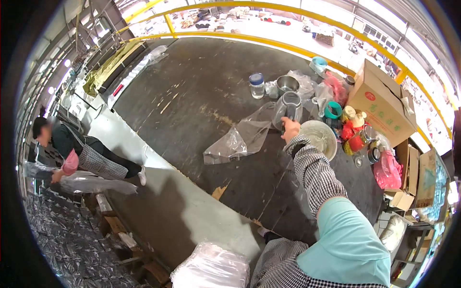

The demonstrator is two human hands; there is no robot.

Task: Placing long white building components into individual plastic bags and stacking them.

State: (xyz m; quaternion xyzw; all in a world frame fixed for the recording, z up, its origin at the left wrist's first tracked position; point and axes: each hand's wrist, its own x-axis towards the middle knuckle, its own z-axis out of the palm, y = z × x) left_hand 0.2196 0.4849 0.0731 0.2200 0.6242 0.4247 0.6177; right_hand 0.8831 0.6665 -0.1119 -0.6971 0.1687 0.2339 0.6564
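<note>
My right hand point(290, 128) reaches over the dark platform, its arm in a mint sleeve with a black-and-white checked oversleeve. Its fingers are closed on the dark grey handle of a see-through jug point(280, 115). Just beside the hand, partly behind the forearm, is a round metal basin point(328, 140) with something pale inside. A clear plastic sheet point(240, 141) spreads out to the left of the jug. Beyond the jug are a steel pot point(288, 82) and a clear jar with a blue lid point(257, 87). My left hand is out of view.
Jars, bags and a teal ring-shaped item point(333, 110) crowd around a cardboard box point(379, 103). A yellow railing point(269, 42) bounds the far edge. At left, another person point(91, 149) handles clear plastic. A plastic-wrapped stack point(211, 269) stands near me.
</note>
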